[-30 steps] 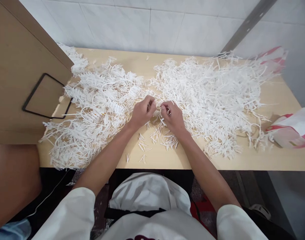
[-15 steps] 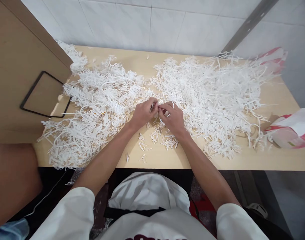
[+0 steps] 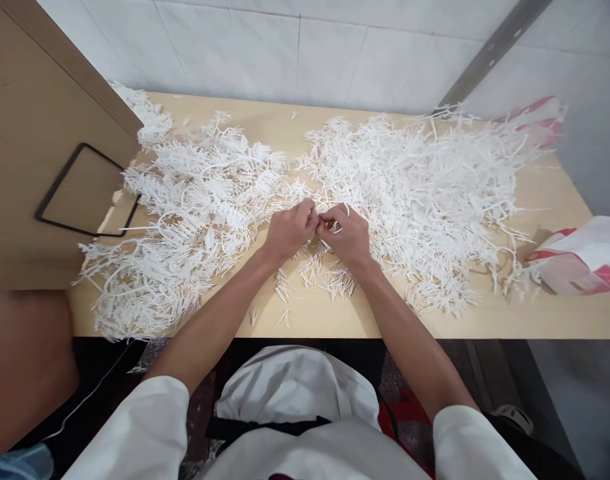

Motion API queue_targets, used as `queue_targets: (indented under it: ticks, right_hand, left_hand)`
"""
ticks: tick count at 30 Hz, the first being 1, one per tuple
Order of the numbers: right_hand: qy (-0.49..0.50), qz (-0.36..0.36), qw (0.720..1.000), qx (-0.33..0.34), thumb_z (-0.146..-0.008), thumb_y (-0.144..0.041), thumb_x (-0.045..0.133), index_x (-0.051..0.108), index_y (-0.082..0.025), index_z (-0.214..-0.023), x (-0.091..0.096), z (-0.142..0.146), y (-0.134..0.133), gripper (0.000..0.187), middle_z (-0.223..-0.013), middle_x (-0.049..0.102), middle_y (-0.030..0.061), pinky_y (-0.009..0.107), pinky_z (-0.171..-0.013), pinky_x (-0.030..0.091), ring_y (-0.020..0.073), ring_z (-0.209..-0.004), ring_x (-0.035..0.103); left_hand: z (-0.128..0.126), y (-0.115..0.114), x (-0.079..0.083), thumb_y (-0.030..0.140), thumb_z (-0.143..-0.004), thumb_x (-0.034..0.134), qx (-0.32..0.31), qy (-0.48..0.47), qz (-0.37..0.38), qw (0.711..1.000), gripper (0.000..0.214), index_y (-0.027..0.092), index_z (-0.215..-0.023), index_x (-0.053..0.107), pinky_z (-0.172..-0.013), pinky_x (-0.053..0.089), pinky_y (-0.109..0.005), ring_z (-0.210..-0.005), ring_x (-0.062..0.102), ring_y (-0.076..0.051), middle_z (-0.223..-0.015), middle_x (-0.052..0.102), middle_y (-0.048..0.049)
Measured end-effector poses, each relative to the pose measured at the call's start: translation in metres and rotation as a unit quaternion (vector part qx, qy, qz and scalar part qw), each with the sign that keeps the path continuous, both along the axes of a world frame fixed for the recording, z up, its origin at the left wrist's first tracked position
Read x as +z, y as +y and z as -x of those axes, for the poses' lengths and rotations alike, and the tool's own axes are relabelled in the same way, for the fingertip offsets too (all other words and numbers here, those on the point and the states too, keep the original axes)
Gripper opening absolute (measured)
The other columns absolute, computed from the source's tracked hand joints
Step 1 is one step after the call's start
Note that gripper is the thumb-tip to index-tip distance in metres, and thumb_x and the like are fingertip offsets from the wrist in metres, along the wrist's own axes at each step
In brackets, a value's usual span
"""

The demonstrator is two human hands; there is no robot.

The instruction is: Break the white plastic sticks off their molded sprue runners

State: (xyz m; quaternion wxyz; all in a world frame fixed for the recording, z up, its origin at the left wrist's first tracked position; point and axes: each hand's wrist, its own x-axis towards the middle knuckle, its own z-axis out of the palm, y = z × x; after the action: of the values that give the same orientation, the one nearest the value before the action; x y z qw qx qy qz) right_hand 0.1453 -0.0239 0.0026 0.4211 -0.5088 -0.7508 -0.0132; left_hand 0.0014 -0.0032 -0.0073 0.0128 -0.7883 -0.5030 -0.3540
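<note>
My left hand (image 3: 292,232) and my right hand (image 3: 347,237) meet fingertip to fingertip above the middle of the table (image 3: 295,323). Both are closed in a pinch. A thin white branched strand (image 3: 347,210) curls out of my right fingers. What my left fingertips pinch is too small and covered to make out. To the left lies a heap of white branched strands (image 3: 199,180), and a larger white heap (image 3: 409,180) spreads on the right. Several short white sprigs (image 3: 339,283) are scattered just below my hands.
A cardboard box (image 3: 29,120) with a black-rimmed handle hole stands at the left. At the right edge sits a red and white bag (image 3: 579,263); another red and white bag (image 3: 542,120) is behind it. Another person's bare limb (image 3: 25,367) shows at lower left. A tiled wall (image 3: 265,53) backs the table.
My left fingers have closed up: the gap between thumb and fingers no longer shows. My hands stay together in the same place, and the view has shifted slightly.
</note>
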Motion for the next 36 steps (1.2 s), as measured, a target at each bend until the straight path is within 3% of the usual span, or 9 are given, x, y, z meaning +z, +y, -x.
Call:
queue_targets:
  ticks: [5,8,13,15,20,28,36]
  right_hand:
    - [-0.01,0.056,0.998,0.01,-0.076,-0.017,0.058,0.062,-0.02,-0.073,0.003,-0.002,0.0,0.006,-0.071,0.063,-0.0005,0.022,-0.059,0.046,0.0092,-0.062,0.056]
    - [0.0,0.055,0.999,-0.002,-0.079,-0.02,0.057,0.064,-0.02,-0.079,0.001,-0.001,0.0,0.007,-0.074,0.066,0.0001,0.023,-0.061,0.047,0.0097,-0.063,0.058]
    - [0.02,0.052,0.998,-0.022,-0.082,-0.021,0.054,0.062,-0.022,-0.089,-0.001,-0.002,0.001,0.01,-0.079,0.069,0.0002,0.025,-0.066,0.049,0.0112,-0.068,0.061]
    - [0.034,0.052,0.998,-0.014,-0.082,-0.021,0.055,0.061,-0.022,-0.091,-0.001,-0.004,0.003,0.011,-0.08,0.069,0.0,0.026,-0.067,0.049,0.0112,-0.068,0.062]
    - [0.025,0.071,0.997,0.02,-0.084,-0.026,0.055,0.062,-0.023,-0.094,0.001,-0.01,0.005,0.012,-0.082,0.069,0.0006,0.027,-0.067,0.049,0.0117,-0.068,0.061]
    - [-0.003,0.131,0.991,0.01,-0.078,-0.018,0.056,0.056,-0.022,-0.081,0.004,-0.008,0.002,0.005,-0.076,0.061,-0.0012,0.026,-0.065,0.042,0.0119,-0.069,0.055]
    - [-0.039,0.156,0.987,-0.016,-0.077,-0.021,0.058,0.05,-0.022,-0.073,0.007,-0.007,0.0,0.008,-0.073,0.058,-0.0017,0.025,-0.058,0.032,0.0115,-0.065,0.049]
  left_hand:
    - [0.001,0.001,-0.003,0.021,-0.092,0.039,0.003,0.063,-0.05,0.997,0.019,0.017,-0.079,0.053,-0.049,0.024,-0.025,-0.048,0.05,-0.009,-0.061,0.061,-0.0007]
    - [0.004,0.001,0.0,0.022,-0.091,0.041,-0.002,0.035,-0.022,0.999,0.016,0.018,-0.082,0.055,-0.049,0.028,-0.024,-0.051,0.052,-0.01,-0.062,0.062,0.0001]
    - [0.01,-0.002,0.009,0.023,-0.089,0.046,-0.134,-0.051,0.041,0.989,0.018,0.019,-0.104,0.055,-0.062,0.044,-0.022,-0.08,0.061,-0.011,-0.098,0.066,-0.0034]
    - [0.011,-0.001,0.01,0.024,-0.088,0.048,-0.161,-0.059,0.049,0.984,0.021,0.02,-0.107,0.054,-0.062,0.045,-0.022,-0.082,0.06,-0.011,-0.105,0.063,-0.0045]
    - [0.012,0.004,0.007,0.028,-0.092,0.045,-0.145,-0.083,0.056,0.984,0.015,0.02,-0.098,0.058,-0.064,0.046,-0.021,-0.076,0.058,-0.009,-0.102,0.064,-0.0034]
    - [0.009,0.002,0.003,0.022,-0.089,0.047,-0.089,0.037,-0.027,0.995,0.016,0.019,-0.082,0.061,-0.051,0.033,-0.023,-0.065,0.054,-0.01,-0.078,0.064,-0.0012]
    - [0.01,0.002,0.0,0.019,-0.087,0.049,-0.097,0.058,-0.027,0.993,0.013,0.02,-0.088,0.062,-0.049,0.029,-0.024,-0.066,0.057,-0.01,-0.08,0.067,0.0]
